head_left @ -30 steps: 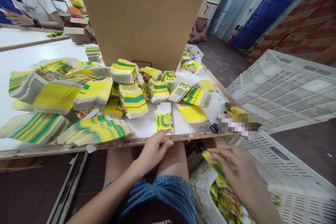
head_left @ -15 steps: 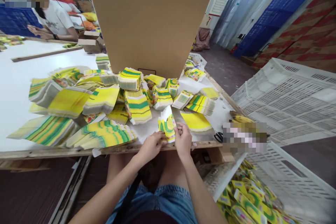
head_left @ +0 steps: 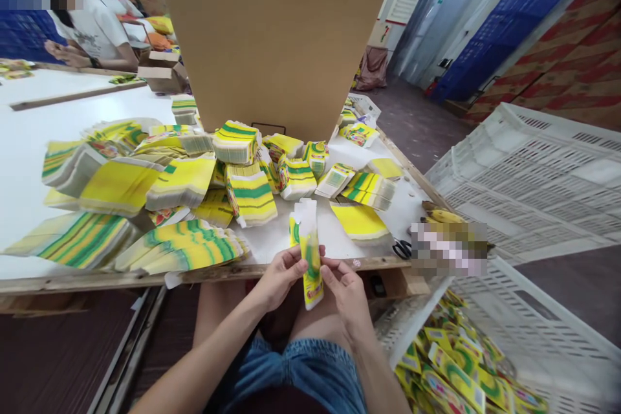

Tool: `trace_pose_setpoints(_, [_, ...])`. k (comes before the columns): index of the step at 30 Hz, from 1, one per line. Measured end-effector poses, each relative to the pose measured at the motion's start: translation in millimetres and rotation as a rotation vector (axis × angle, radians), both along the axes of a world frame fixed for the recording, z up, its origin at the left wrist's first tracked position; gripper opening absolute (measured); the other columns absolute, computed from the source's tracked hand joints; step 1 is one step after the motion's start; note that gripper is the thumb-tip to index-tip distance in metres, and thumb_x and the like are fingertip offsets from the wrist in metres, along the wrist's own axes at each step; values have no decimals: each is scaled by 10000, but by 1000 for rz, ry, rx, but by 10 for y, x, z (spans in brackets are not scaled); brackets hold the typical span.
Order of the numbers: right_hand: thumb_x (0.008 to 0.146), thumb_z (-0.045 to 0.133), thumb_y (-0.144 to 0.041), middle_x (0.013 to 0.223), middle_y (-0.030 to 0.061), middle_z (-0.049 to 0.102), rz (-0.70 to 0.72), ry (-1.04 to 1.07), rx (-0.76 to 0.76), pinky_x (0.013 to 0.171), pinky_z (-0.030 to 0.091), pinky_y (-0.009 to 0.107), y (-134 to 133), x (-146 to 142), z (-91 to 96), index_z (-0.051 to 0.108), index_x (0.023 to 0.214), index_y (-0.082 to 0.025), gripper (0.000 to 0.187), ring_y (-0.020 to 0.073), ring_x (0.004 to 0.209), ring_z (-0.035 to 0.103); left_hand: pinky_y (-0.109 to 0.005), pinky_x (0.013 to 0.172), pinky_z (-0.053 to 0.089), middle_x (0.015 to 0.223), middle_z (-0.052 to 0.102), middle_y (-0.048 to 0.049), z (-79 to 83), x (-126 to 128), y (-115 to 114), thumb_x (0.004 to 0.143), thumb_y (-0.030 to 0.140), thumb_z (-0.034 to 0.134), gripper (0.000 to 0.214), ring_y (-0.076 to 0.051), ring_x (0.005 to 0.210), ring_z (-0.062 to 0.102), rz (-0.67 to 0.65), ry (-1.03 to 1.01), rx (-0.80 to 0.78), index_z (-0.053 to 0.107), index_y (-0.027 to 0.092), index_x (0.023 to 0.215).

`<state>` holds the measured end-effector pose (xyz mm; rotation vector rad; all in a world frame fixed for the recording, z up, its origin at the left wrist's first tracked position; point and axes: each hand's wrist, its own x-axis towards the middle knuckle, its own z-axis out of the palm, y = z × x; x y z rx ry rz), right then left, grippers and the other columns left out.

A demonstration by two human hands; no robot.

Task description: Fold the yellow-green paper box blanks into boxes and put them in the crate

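A narrow yellow, green and white printed carton, partly folded, stands between my two hands at the table's near edge. My left hand grips its left side, thumb in front and fingers behind. My right hand pinches the right edge with thumb and fingers. White flaps stick up at the carton's top. Just beyond lie stacks of flat printed cartons, among them a striped stack and a fanned row. To the right of my hands lies a plain yellow piece.
A tall brown cardboard sheet stands behind the stacks. Black-handled scissors and bananas lie at the right edge. A white crate of folded cartons sits low right. Another person sits at far left.
The carton has come nearer to me and turned from a wide face to a narrow folded shape. Both hands have moved slightly down with it, and the view has shifted a little.
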<state>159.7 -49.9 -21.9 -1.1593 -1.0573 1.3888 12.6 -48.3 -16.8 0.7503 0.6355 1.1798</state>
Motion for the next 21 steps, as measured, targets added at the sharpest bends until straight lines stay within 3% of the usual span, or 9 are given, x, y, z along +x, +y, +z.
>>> trace_pose_setpoints(4, [721, 759, -419, 738, 37, 726, -6, -24, -16, 640, 540, 319, -59, -53, -51, 675, 810, -169, 278, 193, 653, 662, -302, 736, 536, 879, 744, -103, -59, 70, -7, 729, 442, 742, 407, -234, 831, 695, 154, 58, -38, 674, 115, 963])
trace_pose_setpoints(7, [758, 731, -392, 733, 29, 705, -46, -79, -1, 613, 520, 284, -80, -73, -91, 639, 785, -174, 238, 166, 627, 632, -267, 728, 524, 854, 735, -59, -86, 90, -30, 768, 384, 722, 383, -187, 784, 688, 228, 106, -26, 600, 144, 1040])
trace_pose_setpoints(10, [760, 736, -334, 902, 42, 701, -42, -135, 91, 684, 530, 285, -81, -44, -28, 599, 1041, -201, 340, 164, 712, 639, -248, 679, 516, 871, 715, -23, -49, 40, -84, 798, 306, 702, 549, -159, 731, 676, 268, 209, 34, 408, 213, 1252])
trace_pose_setpoints(12, [788, 710, -311, 1050, 57, 672, 31, -128, 161, 735, 533, 295, -71, 8, 67, 492, 1249, -239, 515, 162, 770, 641, -252, 687, 511, 928, 702, -34, 2, -18, -121, 827, 292, 666, 604, -162, 761, 674, 208, 257, 81, 323, 245, 1322])
trace_pose_setpoints(14, [830, 664, -312, 1058, 52, 659, 140, -119, 193, 736, 526, 284, -51, 82, 170, 475, 1289, -253, 500, 156, 770, 630, -259, 720, 505, 948, 697, -48, 57, -79, -152, 832, 291, 659, 558, -173, 805, 670, 96, 248, 105, 371, 238, 1307])
trace_pose_setpoints(18, [896, 572, -352, 772, 10, 639, 316, -244, 221, 601, 469, 234, 0, 227, 290, 650, 949, -206, 174, 146, 649, 578, -256, 716, 499, 887, 694, -43, 126, -150, -202, 754, 268, 746, 403, -175, 791, 663, -111, 129, 76, 521, 199, 1082])
trace_pose_setpoints(21, [913, 544, -357, 714, 17, 627, 308, -354, 300, 658, 458, 251, 13, 255, 283, 651, 747, -191, 258, 165, 694, 583, -255, 711, 499, 934, 689, -51, 121, -153, -238, 727, 254, 774, 499, -174, 801, 667, -160, 78, 52, 488, 216, 1135])
